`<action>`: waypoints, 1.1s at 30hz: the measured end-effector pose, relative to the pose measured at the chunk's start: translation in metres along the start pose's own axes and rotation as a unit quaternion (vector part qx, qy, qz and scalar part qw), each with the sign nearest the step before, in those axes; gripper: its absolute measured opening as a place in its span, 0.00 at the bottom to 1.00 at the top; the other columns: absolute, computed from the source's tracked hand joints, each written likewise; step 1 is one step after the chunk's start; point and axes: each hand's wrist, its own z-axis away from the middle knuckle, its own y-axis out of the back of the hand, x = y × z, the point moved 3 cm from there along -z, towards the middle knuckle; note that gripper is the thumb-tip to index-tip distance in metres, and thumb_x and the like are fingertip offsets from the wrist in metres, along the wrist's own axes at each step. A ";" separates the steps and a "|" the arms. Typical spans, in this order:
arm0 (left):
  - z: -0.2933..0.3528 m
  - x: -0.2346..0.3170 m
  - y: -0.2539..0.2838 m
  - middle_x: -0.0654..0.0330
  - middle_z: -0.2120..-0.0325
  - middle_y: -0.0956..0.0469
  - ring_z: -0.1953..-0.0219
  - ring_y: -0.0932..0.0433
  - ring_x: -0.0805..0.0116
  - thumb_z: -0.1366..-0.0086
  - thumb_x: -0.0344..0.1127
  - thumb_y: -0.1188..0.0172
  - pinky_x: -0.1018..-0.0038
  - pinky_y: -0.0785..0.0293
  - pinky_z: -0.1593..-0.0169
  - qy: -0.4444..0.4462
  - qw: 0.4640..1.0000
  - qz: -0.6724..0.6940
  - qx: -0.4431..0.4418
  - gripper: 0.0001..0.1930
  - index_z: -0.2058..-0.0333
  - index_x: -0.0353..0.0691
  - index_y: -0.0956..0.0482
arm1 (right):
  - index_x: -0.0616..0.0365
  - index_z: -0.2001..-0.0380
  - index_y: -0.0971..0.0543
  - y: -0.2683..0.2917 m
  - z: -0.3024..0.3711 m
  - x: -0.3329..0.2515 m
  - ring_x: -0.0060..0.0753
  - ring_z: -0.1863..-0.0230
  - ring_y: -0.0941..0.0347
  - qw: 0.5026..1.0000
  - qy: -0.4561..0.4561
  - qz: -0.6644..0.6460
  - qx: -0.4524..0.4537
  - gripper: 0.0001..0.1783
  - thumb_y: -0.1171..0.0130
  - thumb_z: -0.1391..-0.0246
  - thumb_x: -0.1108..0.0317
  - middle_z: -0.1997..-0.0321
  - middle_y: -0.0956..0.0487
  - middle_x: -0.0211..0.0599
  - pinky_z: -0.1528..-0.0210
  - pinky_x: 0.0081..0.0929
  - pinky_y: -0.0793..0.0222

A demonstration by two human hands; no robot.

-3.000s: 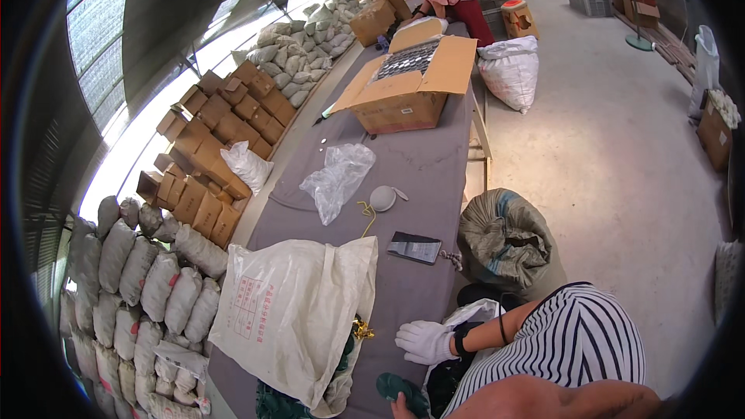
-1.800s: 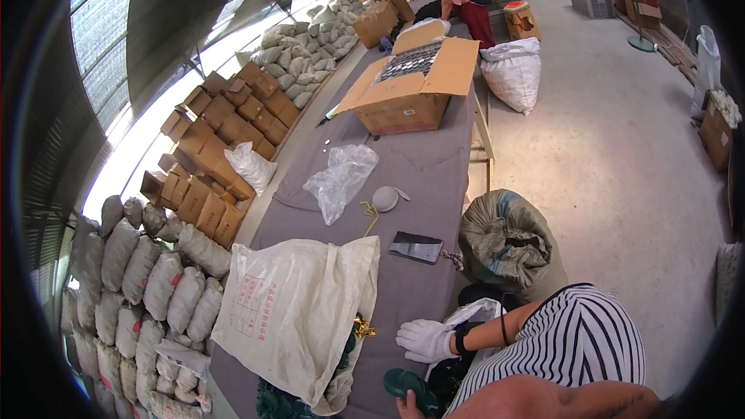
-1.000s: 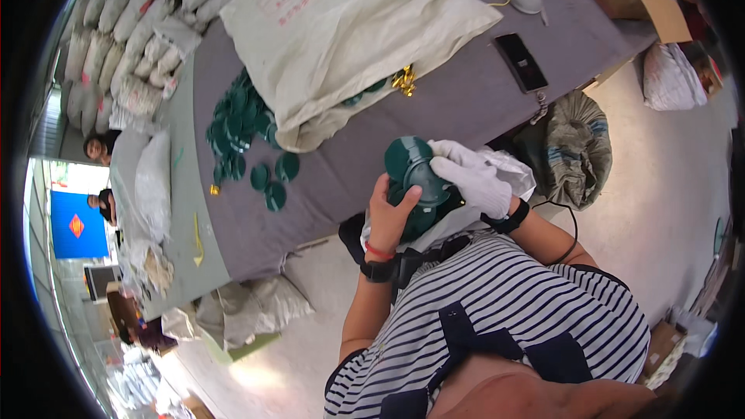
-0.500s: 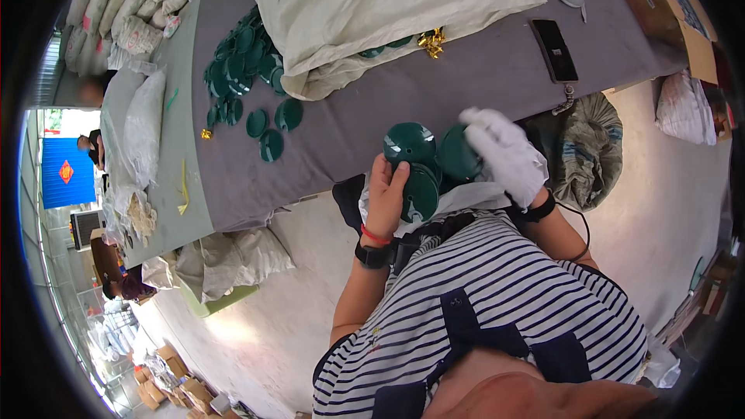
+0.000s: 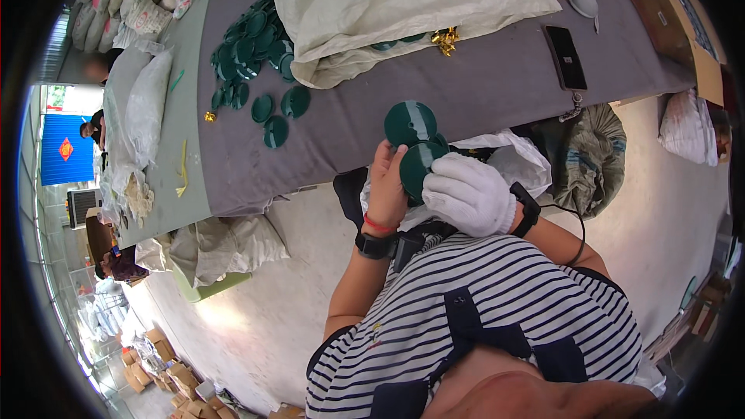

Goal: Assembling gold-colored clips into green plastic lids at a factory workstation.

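My bare left hand, with a red cord and a dark band at the wrist, is closed on several glossy green discs; an upper disc and a lower disc show most. From the right, my right hand in a white knitted glove curls its fingers over the lower disc's edge, partly covering it. Behind the glove a white plastic bag hangs open at the table's near edge. A pile of similar green discs lies at the far left of the grey-covered table.
A large cream sack lies across the table, with gold ribbon bits at its mouth. To the right are a phone, a cardboard box and a grey woven sack on the floor. Other people stand at far left.
My gloved right hand has come left and nearer me, from a disc at the right onto the lower disc. That separate disc no longer shows, and more of the white bag is visible.
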 end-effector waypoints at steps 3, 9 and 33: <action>0.004 0.008 -0.010 0.61 0.54 0.23 0.55 0.24 0.76 0.25 0.35 0.50 0.78 0.27 0.50 -0.004 0.999 0.035 -0.004 0.15 0.45 0.35 0.31 | 0.58 0.64 0.19 0.000 0.000 0.003 0.42 0.55 0.22 1.000 -0.008 0.023 -0.008 0.18 0.38 0.63 0.68 0.60 0.20 0.37 0.54 0.40 0.22; 0.007 0.019 -0.017 0.60 0.53 0.23 0.54 0.24 0.76 0.25 0.35 0.50 0.79 0.28 0.50 -0.060 0.998 -0.024 0.017 0.15 0.45 0.34 0.31 | 0.54 0.64 0.18 -0.003 0.001 0.005 0.40 0.57 0.22 0.999 -0.013 0.037 0.006 0.18 0.38 0.64 0.68 0.61 0.21 0.34 0.55 0.38 0.22; 0.019 0.034 -0.004 0.61 0.52 0.23 0.52 0.26 0.77 0.26 0.32 0.50 0.79 0.32 0.46 -0.142 0.986 -0.054 0.069 0.14 0.46 0.33 0.30 | 0.61 0.59 0.21 -0.022 -0.003 0.008 0.52 0.56 0.22 0.997 -0.062 -0.006 0.050 0.24 0.32 0.67 0.73 0.59 0.21 0.43 0.57 0.41 0.22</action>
